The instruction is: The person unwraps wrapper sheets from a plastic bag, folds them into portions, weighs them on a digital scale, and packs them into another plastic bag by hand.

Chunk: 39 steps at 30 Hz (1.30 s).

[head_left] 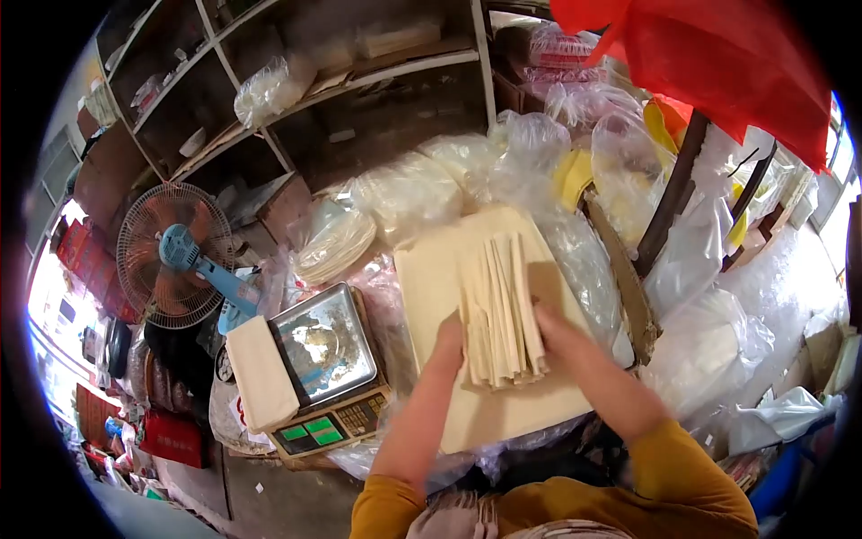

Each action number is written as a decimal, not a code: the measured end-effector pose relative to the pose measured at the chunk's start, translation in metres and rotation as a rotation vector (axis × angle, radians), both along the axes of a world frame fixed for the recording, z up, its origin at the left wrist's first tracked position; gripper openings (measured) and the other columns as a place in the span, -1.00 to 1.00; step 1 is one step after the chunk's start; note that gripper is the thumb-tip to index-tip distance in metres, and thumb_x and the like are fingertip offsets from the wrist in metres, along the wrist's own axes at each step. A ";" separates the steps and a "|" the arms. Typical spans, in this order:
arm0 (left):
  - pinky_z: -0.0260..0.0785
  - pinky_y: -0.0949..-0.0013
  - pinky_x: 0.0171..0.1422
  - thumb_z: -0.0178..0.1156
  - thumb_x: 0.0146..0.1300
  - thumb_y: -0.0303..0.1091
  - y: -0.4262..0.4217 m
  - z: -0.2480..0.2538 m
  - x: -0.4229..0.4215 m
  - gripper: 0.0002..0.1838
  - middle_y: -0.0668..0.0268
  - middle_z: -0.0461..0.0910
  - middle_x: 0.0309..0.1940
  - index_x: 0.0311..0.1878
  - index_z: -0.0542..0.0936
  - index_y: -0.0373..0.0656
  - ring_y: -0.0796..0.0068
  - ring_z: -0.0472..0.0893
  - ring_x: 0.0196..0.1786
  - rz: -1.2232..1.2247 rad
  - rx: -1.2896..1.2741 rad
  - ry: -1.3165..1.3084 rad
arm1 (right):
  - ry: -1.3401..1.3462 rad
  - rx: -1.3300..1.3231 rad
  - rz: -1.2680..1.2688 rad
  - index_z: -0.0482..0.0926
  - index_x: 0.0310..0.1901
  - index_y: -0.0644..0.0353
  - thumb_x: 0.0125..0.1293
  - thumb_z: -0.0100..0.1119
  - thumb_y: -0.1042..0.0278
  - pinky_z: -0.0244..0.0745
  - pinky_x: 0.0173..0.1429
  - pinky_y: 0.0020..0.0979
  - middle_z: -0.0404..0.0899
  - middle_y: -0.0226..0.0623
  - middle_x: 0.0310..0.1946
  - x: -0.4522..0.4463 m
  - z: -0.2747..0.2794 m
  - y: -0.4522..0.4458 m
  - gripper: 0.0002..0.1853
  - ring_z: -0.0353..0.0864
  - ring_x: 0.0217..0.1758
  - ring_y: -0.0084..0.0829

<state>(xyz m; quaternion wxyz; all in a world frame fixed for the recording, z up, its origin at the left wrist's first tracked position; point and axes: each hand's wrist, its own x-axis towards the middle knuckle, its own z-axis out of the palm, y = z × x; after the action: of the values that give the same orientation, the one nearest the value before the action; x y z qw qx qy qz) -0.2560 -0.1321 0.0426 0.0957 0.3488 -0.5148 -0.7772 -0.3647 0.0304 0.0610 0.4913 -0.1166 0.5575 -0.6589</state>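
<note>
A bundle of thin, cream-coloured folded sheets (499, 314) is held upright between my two hands, its folded layers showing as long ridges. My left hand (452, 338) presses against the bundle's left side, and my right hand (557, 329) grips the right side; fingers on both are partly hidden. Below the bundle lies a broad, flat cream-coloured slab or pile of sheets (426, 296). Left of it stands a digital scale (346, 426) with a metal tray (310, 364) and lit green displays. A smaller folded cream piece (260, 375) rests along the scale's left edge.
Clear plastic bags (409, 193) with pale contents crowd behind the slab. A fan (180, 256) stands at the left, below dark shelves (377, 76). Red plastic (718, 63) hangs at upper right, near a dark post (673, 198). More plastic bags (709, 346) lie at right.
</note>
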 end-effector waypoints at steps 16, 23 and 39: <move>0.24 0.44 0.19 -0.05 0.38 -0.25 0.046 0.112 0.040 -0.58 0.28 0.34 0.16 0.23 0.34 -0.24 0.49 0.38 0.16 0.003 0.063 0.314 | -0.112 -0.044 -0.040 0.39 0.14 0.25 0.37 -0.08 0.12 0.46 0.12 -0.39 0.52 -0.27 0.03 0.013 0.108 0.018 -0.57 0.54 0.05 -0.41; 0.12 0.41 0.37 -0.06 0.37 -0.43 0.043 0.065 0.043 -0.58 0.29 0.33 0.24 0.29 0.31 -0.24 0.46 0.33 0.27 -0.106 -0.393 0.508 | 0.586 -0.339 0.042 -0.14 0.45 0.03 0.43 -0.24 -0.10 -0.18 0.49 -0.40 -0.16 -0.32 0.47 0.013 0.053 0.048 -0.30 -0.16 0.50 -0.39; 0.42 0.16 0.11 -0.13 0.36 -0.21 0.080 -0.045 0.056 -0.58 0.09 0.48 0.07 0.14 0.41 -0.28 0.21 0.51 0.09 0.211 0.458 0.256 | 1.678 0.463 0.273 0.13 0.36 0.17 0.40 -0.25 0.02 -0.27 0.45 0.07 -0.03 -0.04 0.41 0.079 0.036 -0.006 -0.41 -0.17 0.48 0.04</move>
<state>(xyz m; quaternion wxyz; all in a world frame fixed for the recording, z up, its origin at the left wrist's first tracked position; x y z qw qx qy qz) -0.2004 -0.0518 -0.0024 0.1588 0.3121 -0.2703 -0.8969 -0.2860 0.0248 0.0965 0.0056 -0.5253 0.8353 -0.1621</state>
